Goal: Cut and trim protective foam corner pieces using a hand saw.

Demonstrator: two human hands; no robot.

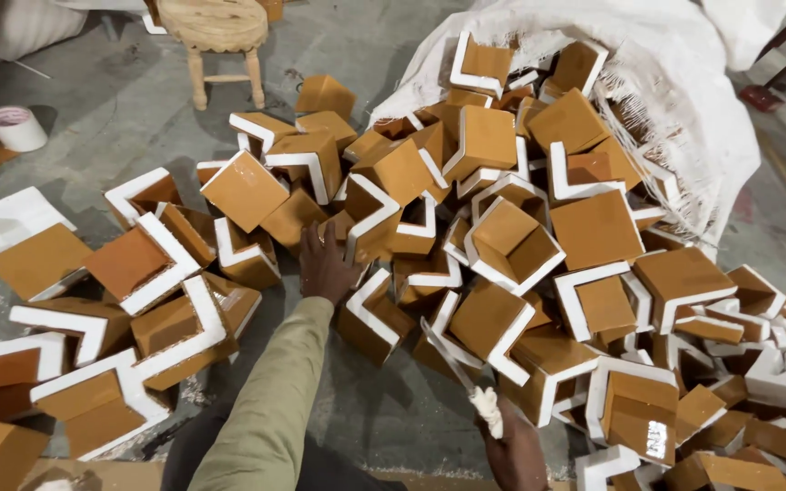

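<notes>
A big heap of brown-faced white foam corner pieces (502,245) covers the grey floor and spills from a white woven sack (675,100) at the upper right. My left hand (325,265), in an olive sleeve, reaches forward into the heap with its fingers against a corner piece (370,223); whether it grips it I cannot tell. Low in the view, my right hand (513,450) is closed around a knife (461,377) with a tape-wrapped handle, its blade pointing up and left over the pieces.
A wooden stool (220,36) stands at the top. A roll of tape (15,127) lies at the far left beside a white foam piece (11,218). Bare grey floor (384,418) shows between my arms. Flat cardboard (65,473) lies along the bottom left edge.
</notes>
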